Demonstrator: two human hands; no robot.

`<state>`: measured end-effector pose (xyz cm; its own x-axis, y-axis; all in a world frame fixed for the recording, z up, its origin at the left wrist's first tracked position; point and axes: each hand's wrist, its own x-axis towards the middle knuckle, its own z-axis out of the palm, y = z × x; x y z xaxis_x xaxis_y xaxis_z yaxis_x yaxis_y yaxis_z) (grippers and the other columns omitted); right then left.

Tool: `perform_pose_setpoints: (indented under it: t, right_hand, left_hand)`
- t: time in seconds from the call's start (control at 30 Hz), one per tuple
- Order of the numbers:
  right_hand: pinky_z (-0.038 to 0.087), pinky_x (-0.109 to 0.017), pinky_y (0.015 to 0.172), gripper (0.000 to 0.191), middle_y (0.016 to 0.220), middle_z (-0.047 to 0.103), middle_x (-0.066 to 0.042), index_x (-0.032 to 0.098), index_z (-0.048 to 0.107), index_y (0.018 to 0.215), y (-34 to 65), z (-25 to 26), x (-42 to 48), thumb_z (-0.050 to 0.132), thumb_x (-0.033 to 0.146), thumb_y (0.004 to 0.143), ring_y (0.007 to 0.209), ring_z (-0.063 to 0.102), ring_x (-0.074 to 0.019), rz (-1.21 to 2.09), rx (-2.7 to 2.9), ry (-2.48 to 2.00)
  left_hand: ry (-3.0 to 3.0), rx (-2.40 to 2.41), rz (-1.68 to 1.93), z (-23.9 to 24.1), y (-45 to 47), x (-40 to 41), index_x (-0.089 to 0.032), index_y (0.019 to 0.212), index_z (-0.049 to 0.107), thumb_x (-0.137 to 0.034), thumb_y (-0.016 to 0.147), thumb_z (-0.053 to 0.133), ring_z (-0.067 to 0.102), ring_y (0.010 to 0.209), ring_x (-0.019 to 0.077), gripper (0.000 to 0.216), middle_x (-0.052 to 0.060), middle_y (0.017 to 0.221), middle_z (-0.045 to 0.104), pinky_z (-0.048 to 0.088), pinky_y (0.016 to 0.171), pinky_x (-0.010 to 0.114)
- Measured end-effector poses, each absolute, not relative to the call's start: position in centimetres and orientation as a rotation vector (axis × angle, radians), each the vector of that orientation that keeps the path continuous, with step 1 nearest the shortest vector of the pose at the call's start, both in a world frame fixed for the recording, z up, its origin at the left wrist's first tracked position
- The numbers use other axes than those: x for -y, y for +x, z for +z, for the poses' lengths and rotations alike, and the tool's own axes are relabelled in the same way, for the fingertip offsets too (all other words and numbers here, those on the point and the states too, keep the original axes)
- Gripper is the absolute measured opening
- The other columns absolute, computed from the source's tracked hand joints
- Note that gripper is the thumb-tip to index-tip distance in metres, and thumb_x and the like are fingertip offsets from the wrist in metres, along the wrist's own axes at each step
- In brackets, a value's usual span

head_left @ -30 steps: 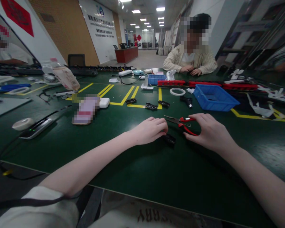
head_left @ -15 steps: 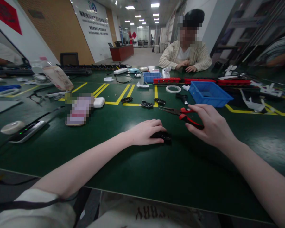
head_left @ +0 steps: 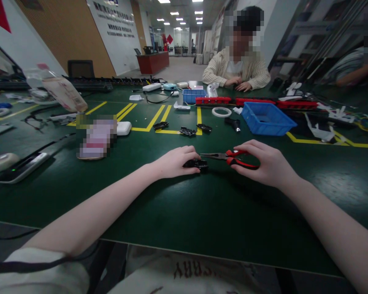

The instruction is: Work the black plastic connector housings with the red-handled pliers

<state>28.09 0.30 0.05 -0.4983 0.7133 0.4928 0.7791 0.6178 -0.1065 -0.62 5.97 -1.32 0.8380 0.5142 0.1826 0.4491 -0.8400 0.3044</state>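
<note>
Low over the green table, my left hand (head_left: 179,162) is closed around a small black plastic part (head_left: 198,164) whose right end sticks out past the fingers. My right hand (head_left: 262,161) grips red-and-black needle-nose pliers (head_left: 230,157) by the handles. Their jaws point left, and the tips are close to my left fingertips, just above the black part; whether they touch I cannot tell. Farther back lie three similar black parts, one on the left (head_left: 161,125), one in the middle (head_left: 187,131) and one on the right (head_left: 204,128). The exact kind of part is unclear.
A blue bin (head_left: 268,119) stands behind my right hand, near a white ring (head_left: 221,112) and a black tool-like object (head_left: 233,124). To the left lie a phone (head_left: 97,136), a white case (head_left: 124,128) and a tilted bottle (head_left: 64,94). A person (head_left: 237,67) sits opposite.
The pliers have swung level and moved left and slightly down, bringing their tips up to my left hand. The left hand with the black part appears shifted left and up as the view moved.
</note>
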Motion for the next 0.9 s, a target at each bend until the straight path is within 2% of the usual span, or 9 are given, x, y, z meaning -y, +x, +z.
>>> perform_pose_setpoints:
  t: [0.13,0.37,0.77,0.9]
  right_hand:
    - [0.051,-0.034,0.077,0.036,0.102,0.065,-0.008,0.017,0.061,0.107,27.8,-0.2,-0.3,0.063,0.042,0.080,0.091,0.062,-0.0204,-0.073,2.341,-1.179]
    - [0.044,-0.043,0.089,0.037,0.103,0.068,-0.007,0.020,0.061,0.107,26.8,-0.9,-0.1,0.064,0.045,0.079,0.098,0.061,-0.0231,-0.151,2.342,-1.191]
    - [0.044,-0.046,0.092,0.039,0.102,0.069,-0.008,0.019,0.063,0.107,26.6,-1.0,-0.1,0.064,0.046,0.079,0.097,0.062,-0.0242,-0.130,2.338,-1.194]
    - [0.042,-0.049,0.098,0.037,0.102,0.070,-0.007,0.020,0.064,0.106,26.5,-0.8,0.0,0.064,0.046,0.079,0.097,0.064,-0.0238,-0.084,2.346,-1.193]
  left_hand:
    - [2.761,-0.763,0.378,-1.4,-1.0,-6.3,-0.017,0.111,0.059,-0.038,0.089,0.058,0.055,0.094,0.0186,0.031,0.005,0.107,0.056,0.045,0.077,0.029]
    - [2.813,-0.750,0.376,-1.5,-1.0,-6.3,-0.018,0.114,0.057,-0.036,0.089,0.058,0.056,0.095,0.0194,0.031,0.006,0.109,0.057,0.045,0.080,0.030]
    - [2.803,-0.764,0.348,-1.4,-0.9,-6.3,-0.018,0.115,0.056,-0.038,0.089,0.058,0.056,0.098,0.0196,0.033,0.006,0.109,0.059,0.044,0.081,0.030]
    - [2.818,-0.748,0.359,-1.4,-1.0,-6.3,-0.017,0.116,0.055,-0.037,0.089,0.057,0.056,0.097,0.0200,0.034,0.006,0.109,0.059,0.044,0.079,0.031]
